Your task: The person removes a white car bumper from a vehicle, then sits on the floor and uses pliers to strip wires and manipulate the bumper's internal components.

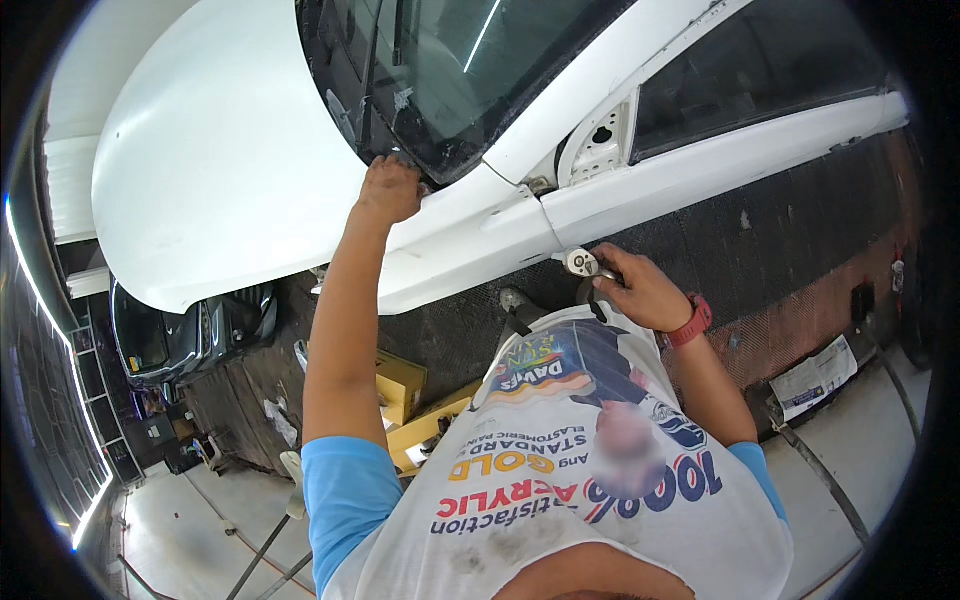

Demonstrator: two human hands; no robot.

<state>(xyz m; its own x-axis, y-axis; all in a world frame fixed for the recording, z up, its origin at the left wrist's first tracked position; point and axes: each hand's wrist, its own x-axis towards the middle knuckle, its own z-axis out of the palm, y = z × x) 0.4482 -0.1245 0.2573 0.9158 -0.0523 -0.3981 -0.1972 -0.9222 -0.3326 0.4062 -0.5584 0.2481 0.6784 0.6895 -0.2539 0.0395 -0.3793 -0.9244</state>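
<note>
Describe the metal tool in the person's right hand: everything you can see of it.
The ratchet wrench shows only its rounded, shiny silver head, metal by the look of it, with a darker round centre. The handle is hidden inside the right hand, which closes around it. The head points toward the person's left, just below the lower edge of the white car door and near the gap to the fender. Whether it carries a socket or touches the car cannot be told.

Your single head camera looks steeply down your own chest at close range, facing the white car [230,150] and the floor [190,540] beneath.
</note>
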